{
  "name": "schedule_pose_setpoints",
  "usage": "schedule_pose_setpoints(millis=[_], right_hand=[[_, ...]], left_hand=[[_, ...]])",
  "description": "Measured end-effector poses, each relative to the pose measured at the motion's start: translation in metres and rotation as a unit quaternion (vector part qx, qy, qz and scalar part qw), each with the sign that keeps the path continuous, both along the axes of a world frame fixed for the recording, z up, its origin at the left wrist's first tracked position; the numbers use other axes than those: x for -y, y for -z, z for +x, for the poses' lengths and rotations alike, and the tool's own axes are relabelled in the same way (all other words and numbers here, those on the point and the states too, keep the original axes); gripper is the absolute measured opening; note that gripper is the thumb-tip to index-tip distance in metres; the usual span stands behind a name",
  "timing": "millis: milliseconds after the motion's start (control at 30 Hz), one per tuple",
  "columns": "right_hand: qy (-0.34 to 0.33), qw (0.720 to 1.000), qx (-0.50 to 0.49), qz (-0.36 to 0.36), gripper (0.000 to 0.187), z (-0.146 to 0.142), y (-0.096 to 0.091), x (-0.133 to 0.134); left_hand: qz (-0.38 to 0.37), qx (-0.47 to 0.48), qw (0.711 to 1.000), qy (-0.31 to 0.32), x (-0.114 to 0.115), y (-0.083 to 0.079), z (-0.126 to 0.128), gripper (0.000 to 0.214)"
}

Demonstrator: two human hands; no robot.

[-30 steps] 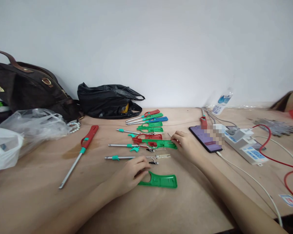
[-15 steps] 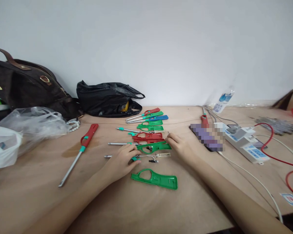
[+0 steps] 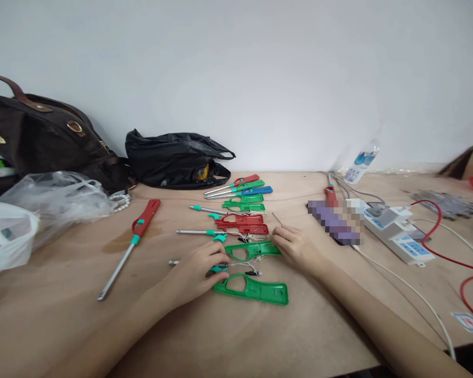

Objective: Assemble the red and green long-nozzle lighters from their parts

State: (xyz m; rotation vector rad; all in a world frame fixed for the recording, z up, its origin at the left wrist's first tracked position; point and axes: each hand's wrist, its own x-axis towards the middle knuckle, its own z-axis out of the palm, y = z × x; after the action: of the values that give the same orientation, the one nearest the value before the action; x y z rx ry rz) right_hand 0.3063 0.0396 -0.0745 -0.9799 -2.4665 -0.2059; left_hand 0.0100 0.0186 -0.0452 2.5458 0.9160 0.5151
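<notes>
A green lighter casing half [image 3: 266, 248] lies between my hands. My left hand [image 3: 203, 265] has its fingertips closed at the casing's left end, beside a teal trigger [image 3: 216, 269]. My right hand [image 3: 297, 247] is closed round a thin metal rod [image 3: 277, 218] that sticks up past the fingers, and its fingertips touch the casing's right end. Under the casing, a black igniter piece [image 3: 254, 273] with white wires shows. Another green casing half [image 3: 256, 292] lies nearer me, its inside facing up. Beyond are an opened red casing [image 3: 244, 229] and a bare lighter tube [image 3: 191, 232].
Whole lighters lie at the back, beside a black plastic bag [image 3: 173, 160]. A red lighter [image 3: 142, 223] rests at the left. On the right are a phone [image 3: 335, 223], a power strip [image 3: 398, 233], cables and a water bottle [image 3: 360, 164]. A brown bag [image 3: 43, 136] stands far left.
Both hands have moved slightly toward me, and the green casing half has come with them, away from the red casing and over the inner parts. The rod in my right hand now shows more.
</notes>
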Motion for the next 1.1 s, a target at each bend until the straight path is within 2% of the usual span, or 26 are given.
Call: schedule_pose_setpoints(millis=[133, 267, 367, 567, 667, 767, 867, 933, 1100], right_hand=[[0.006, 0.999, -0.009, -0.037, 0.027, 0.002, -0.004, 0.009], [0.016, 0.981, -0.102, -0.163, 0.018, 0.000, -0.007, 0.010], [0.016, 0.963, -0.144, -0.227, 0.014, -0.004, -0.009, 0.011], [0.024, 0.946, -0.155, -0.284, 0.013, -0.010, -0.013, 0.029], [0.015, 0.938, -0.155, -0.309, 0.013, -0.011, -0.014, 0.034], [0.029, 0.946, -0.150, -0.286, 0.014, -0.012, -0.013, 0.028], [0.052, 0.974, -0.110, -0.193, 0.016, -0.012, -0.010, 0.014], [0.050, 0.984, -0.083, -0.149, 0.019, -0.012, -0.008, 0.006], [0.024, 0.992, -0.050, -0.110, 0.019, -0.012, -0.003, 0.000]], left_hand=[[0.019, 0.011, 1.000, 0.007, 0.008, 0.001, -0.002, 0.015], [0.050, 0.007, 0.999, 0.005, 0.010, 0.004, -0.003, 0.013], [0.074, 0.010, 0.997, -0.003, 0.011, 0.007, -0.003, 0.011], [0.096, 0.019, 0.995, -0.010, 0.020, 0.017, -0.007, 0.013], [0.113, 0.007, 0.994, -0.007, 0.024, 0.016, -0.009, 0.015], [0.115, 0.016, 0.993, 0.008, 0.025, 0.010, -0.012, 0.018], [0.118, 0.024, 0.993, 0.003, 0.027, 0.006, -0.017, 0.017], [0.141, 0.012, 0.990, -0.007, 0.030, 0.006, -0.022, 0.014], [0.216, -0.023, 0.976, -0.008, 0.038, 0.008, -0.029, 0.016]])
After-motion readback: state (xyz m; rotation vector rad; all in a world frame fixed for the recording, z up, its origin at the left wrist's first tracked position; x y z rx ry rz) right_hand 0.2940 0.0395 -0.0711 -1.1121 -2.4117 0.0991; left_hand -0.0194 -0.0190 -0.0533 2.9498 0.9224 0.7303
